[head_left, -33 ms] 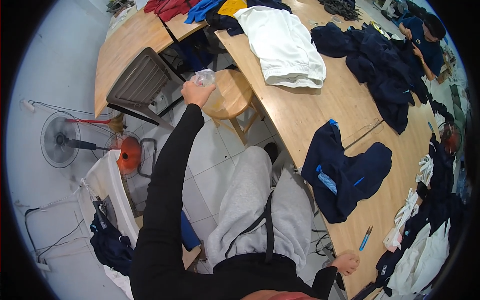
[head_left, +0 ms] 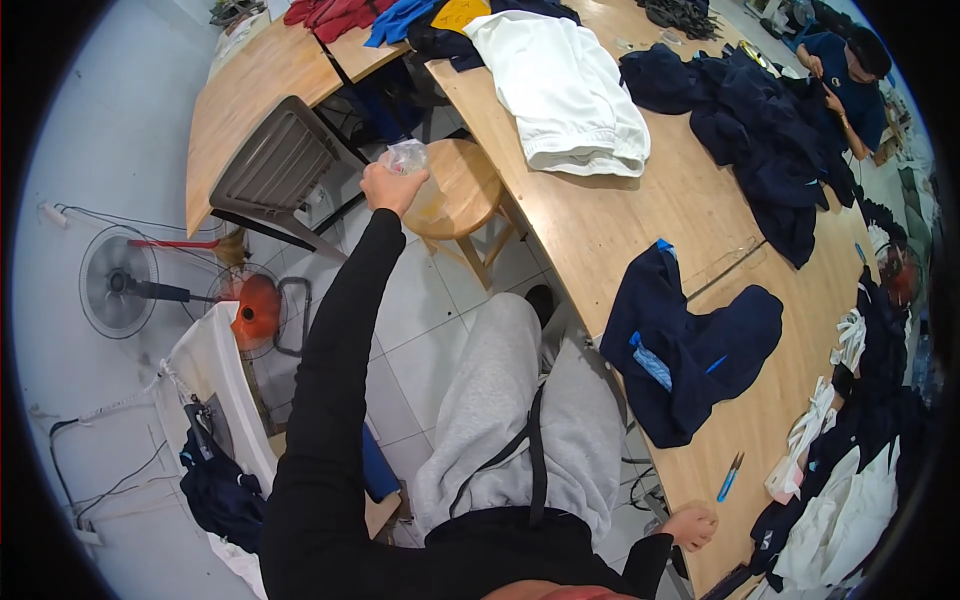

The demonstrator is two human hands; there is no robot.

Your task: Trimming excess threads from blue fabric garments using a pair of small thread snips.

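My left hand is stretched forward, its fingers closed round the top of a clear, crinkled plastic bag. Below the fist, the see-through plastic reaches down beside a round wooden stool; a yellowish tint shows low in it, and I cannot tell what it contains. At the near edge of the table on the right, my right hand rests with curled fingers and nothing visible in it. Close to that hand lie small blue-handled thread snips. Farther up the table is a navy garment with light-blue patches.
Folded white cloth and a dark navy heap lie on the long wooden table. A person works at its far right. On my left stand a grey chair, a fan and a white-cloth bin.
The view has shifted very slightly. Both hands and the things around them stay in the same places.
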